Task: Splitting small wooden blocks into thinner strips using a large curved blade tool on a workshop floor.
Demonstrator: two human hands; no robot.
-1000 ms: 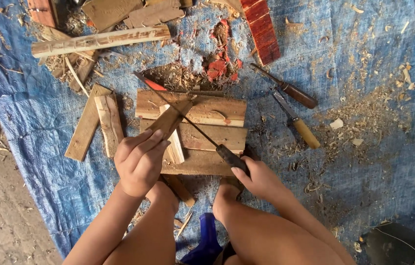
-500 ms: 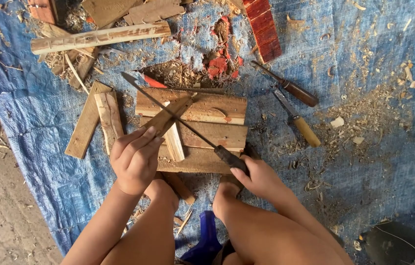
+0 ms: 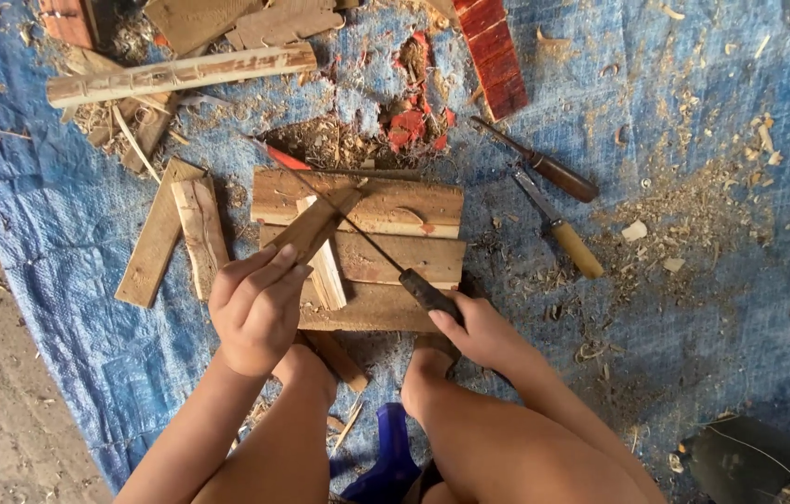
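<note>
The tarp (image 3: 693, 112) was blue; above the brown boards (image 3: 395, 201) lay a red slat (image 3: 497, 56); the file (image 3: 427, 291) had a black handle.

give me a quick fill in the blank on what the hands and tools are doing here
1. The left hand grips a narrow strip of ____ over the stacked boards.
2. The right hand holds the dark handle of a long thin ____ laid across that strip.
3. Everything lies on a ____ tarp strewn with shavings.
4. ____ spare handled tools lie to the right of the boards.

Missing words: wood; blade; blue; two
</note>
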